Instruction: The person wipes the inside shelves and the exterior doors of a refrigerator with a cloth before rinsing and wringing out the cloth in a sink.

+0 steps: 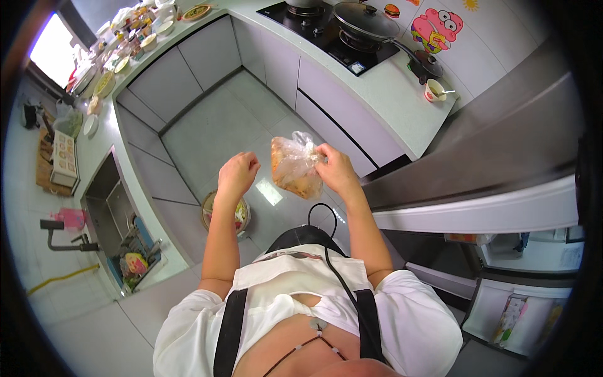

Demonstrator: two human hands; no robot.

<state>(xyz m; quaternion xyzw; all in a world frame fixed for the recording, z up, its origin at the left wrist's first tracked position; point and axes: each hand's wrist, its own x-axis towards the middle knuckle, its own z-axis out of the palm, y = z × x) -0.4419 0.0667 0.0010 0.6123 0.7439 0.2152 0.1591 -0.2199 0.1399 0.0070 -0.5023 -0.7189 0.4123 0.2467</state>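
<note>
My right hand (338, 171) grips a clear plastic bag (296, 164) by its gathered, twisted neck. Through the plastic shows orange-brown food, its exact kind not clear; the bag hangs in the air over the floor, left of that hand. My left hand (237, 174) is raised apart from the bag, its fingers curled closed, and nothing shows in them. At my right, the fridge (477, 217) stands open, with packages in its door shelves and a compartment (515, 314) below.
A bin (209, 210) with scraps stands on the floor below my left forearm. The sink (110, 201) is at the left. A lidded pan (364, 22) sits on the black stove (320, 38). Near the counter end stands a small bowl (433, 92) with a spoon. Dishes and bottles (135, 41) crowd the far-left counter.
</note>
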